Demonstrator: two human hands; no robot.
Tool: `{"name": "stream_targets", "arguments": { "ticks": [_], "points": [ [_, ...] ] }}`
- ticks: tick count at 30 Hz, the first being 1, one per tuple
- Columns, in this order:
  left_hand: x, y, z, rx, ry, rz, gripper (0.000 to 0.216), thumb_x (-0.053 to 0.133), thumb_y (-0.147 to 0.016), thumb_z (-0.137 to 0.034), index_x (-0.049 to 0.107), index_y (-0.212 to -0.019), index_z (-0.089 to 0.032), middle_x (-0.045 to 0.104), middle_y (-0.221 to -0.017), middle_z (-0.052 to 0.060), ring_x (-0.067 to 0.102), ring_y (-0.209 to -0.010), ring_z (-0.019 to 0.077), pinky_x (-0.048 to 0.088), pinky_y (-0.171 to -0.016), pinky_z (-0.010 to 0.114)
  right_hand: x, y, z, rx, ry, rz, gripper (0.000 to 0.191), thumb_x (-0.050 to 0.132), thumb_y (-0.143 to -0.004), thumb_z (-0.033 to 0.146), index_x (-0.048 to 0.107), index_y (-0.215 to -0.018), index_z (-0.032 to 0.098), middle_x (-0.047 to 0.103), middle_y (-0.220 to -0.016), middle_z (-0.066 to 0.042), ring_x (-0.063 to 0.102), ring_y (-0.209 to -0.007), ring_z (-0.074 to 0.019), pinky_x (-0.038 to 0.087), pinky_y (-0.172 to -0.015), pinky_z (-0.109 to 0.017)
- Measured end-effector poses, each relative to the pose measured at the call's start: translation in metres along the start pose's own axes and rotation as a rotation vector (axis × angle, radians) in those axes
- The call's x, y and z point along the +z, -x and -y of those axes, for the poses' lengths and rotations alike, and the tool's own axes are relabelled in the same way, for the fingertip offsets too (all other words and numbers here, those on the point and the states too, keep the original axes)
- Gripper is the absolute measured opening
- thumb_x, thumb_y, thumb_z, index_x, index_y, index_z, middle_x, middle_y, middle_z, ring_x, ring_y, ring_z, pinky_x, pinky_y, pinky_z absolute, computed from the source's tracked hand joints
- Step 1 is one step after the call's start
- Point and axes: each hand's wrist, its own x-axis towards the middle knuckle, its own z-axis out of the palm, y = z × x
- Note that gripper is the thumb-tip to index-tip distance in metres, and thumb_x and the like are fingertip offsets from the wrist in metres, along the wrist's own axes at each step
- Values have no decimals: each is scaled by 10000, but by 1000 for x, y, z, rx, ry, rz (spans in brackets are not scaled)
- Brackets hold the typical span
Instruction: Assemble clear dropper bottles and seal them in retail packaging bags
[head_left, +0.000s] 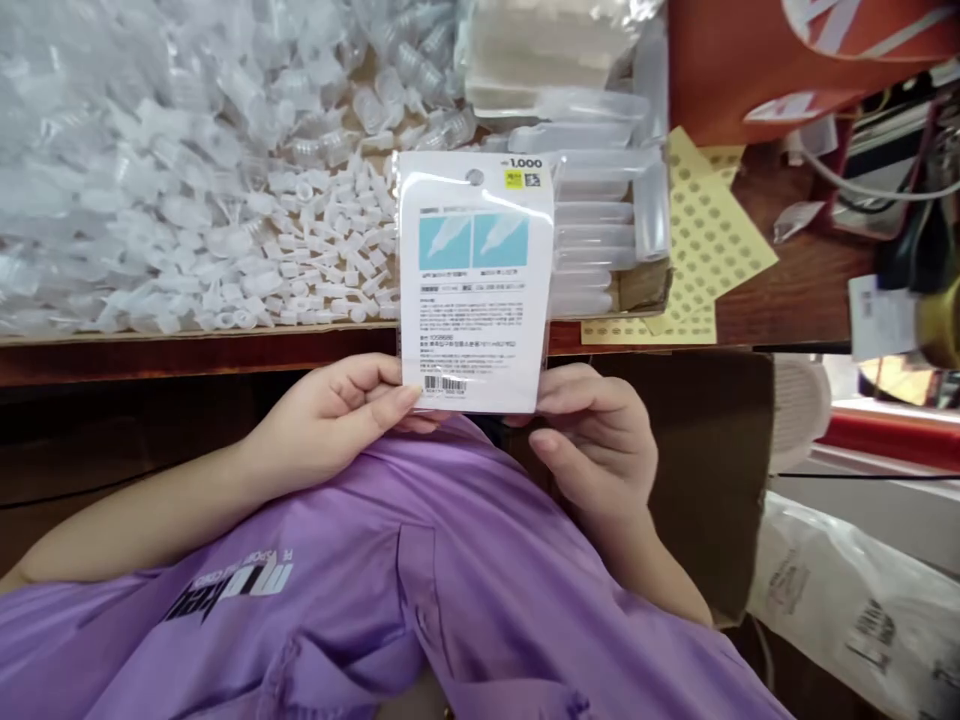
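Observation:
I hold a clear plastic packet with a white printed card (472,285) upright over the table's front edge. The card shows two blue pictures, a barcode at the bottom and "1,000" at the top. My left hand (334,415) pinches its lower left corner, thumb on the front. My right hand (592,440) grips its lower right corner with fingers curled behind. A purple shirt (420,590) fills the lower view.
A cardboard tray (645,290) holds heaps of small clear plastic caps and bottles (195,170), with stacked clear tubes (600,200) at its right. Yellow dotted sticker sheets (712,240) lie on the brown table. An orange bag (765,60), cables and plastic-wrapped goods (855,600) sit at right.

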Motion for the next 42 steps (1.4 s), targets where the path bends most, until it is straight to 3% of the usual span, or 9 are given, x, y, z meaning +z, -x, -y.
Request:
{"name": "stream_targets", "arguments": {
  "ticks": [6, 11, 16, 20, 23, 29, 34, 38, 42],
  "points": [
    [2, -5, 0, -39, -91, 61, 182, 785, -802, -200, 728, -972, -173, 808, -927, 39, 765, -917, 172, 602, -865, 224, 7, -2, -7, 60, -150, -93, 90, 641, -896, 188, 650, -946, 262, 623, -852, 9, 627, -763, -114, 536, -711, -265],
    [3, -11, -3, -92, -254, 68, 138, 787, -793, -229, 780, -928, -204, 802, -962, 18, 761, -925, 152, 591, -855, 182, 1, 0, -10, 137, -127, -137, 81, 662, -881, 170, 664, -911, 246, 648, -829, 21, 616, -755, -96, 524, -711, -229],
    [4, -14, -4, -112, -316, 42, 96, 759, -816, -269, 804, -879, -212, 802, -950, 36, 761, -939, 196, 595, -915, 290, -2, -1, -8, 180, -123, -130, 49, 650, -887, 178, 654, -890, 227, 659, -808, 17, 610, -718, -102, 527, -659, -237],
    [5, -14, -5, -97, -342, 68, 162, 709, -858, -311, 811, -916, -200, 777, -1087, 72, 712, -1086, 238, 499, -1069, 385, -2, -5, 0, 171, -17, -125, 68, 642, -879, 160, 634, -834, 209, 650, -753, 14, 600, -670, -98, 520, -614, -229],
    [4, -13, -5, -95, -374, 61, 191, 680, -879, -327, 814, -930, -200, 763, -1136, 80, 691, -1128, 253, 465, -1098, 398, 0, -7, 3, 185, 11, -142, 84, 672, -858, 171, 626, -798, 208, 634, -715, 26, 583, -637, -87, 517, -604, -215],
    [1, -9, -2, -38, -401, 97, 213, 680, -878, -332, 800, -989, -195, 765, -1129, 93, 709, -1085, 257, 512, -1040, 378, 1, -5, -3, 157, -11, -189, 102, 653, -873, 151, 626, -794, 209, 621, -698, 37, 563, -619, -72, 486, -579, -195],
    [8, -10, 0, 40, -347, -11, 259, 753, -812, -211, 768, -1070, -198, 768, -1131, 69, 720, -1047, 215, 535, -1004, 315, 0, -4, -4, 137, -1, -164, 111, 634, -882, 161, 619, -781, 204, 617, -693, 26, 562, -609, -85, 487, -555, -214],
    [9, -9, -1, 50, -427, -96, 152, 698, -864, -299, 788, -903, -183, 794, -937, 52, 734, -925, 207, 570, -918, 290, -1, -3, -3, 127, 15, -155, 104, 653, -870, 167, 621, -781, 208, 632, -703, 19, 582, -619, -96, 506, -557, -228],
    [5, -7, -3, 14, -492, -100, 225, 677, -877, -352, 774, -764, -185, 776, -828, 34, 716, -829, 189, 569, -858, 257, 0, 0, -6, 138, 10, -177, 105, 680, -855, 155, 637, -776, 209, 648, -702, 21, 594, -619, -97, 506, -550, -231]
  ]
}}
